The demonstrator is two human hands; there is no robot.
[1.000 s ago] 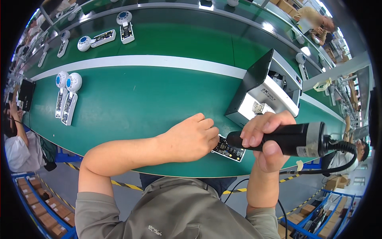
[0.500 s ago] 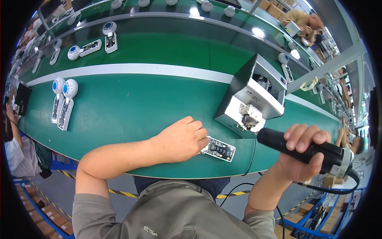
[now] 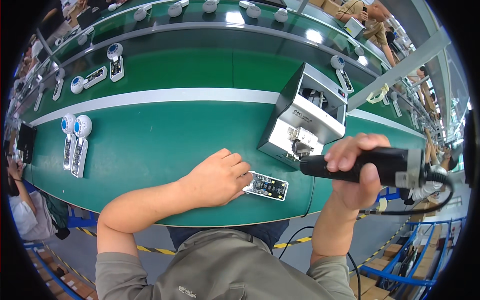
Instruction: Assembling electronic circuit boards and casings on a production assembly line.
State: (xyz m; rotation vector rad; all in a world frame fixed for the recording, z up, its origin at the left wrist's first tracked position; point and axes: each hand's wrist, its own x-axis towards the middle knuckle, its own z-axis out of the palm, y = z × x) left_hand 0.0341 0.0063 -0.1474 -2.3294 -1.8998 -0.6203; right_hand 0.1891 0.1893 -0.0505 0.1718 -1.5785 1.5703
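My right hand (image 3: 357,167) grips a black electric screwdriver (image 3: 390,167), held nearly level above the right side of the bench. Its nose overlaps the lower front of a silver and black screw feeder (image 3: 285,132); whether the two touch cannot be told. My left hand (image 3: 220,180) is curled over the left end of a white handheld device with an exposed circuit board (image 3: 270,186), lying on the green mat. That hand hides the device's other end. Left of it lie two similar devices with round white heads (image 3: 82,127), side by side.
Beyond a pale rail (image 3: 200,94) runs a green conveyor (image 3: 180,65) with more such devices on it. A black cable (image 3: 311,197) hangs over the bench's front edge. Another person (image 3: 372,22) works at the far right.
My right hand has brought the screwdriver leftward, its nose closer in front of the screw feeder. My left hand stays on the device. The whole view has shifted slightly.
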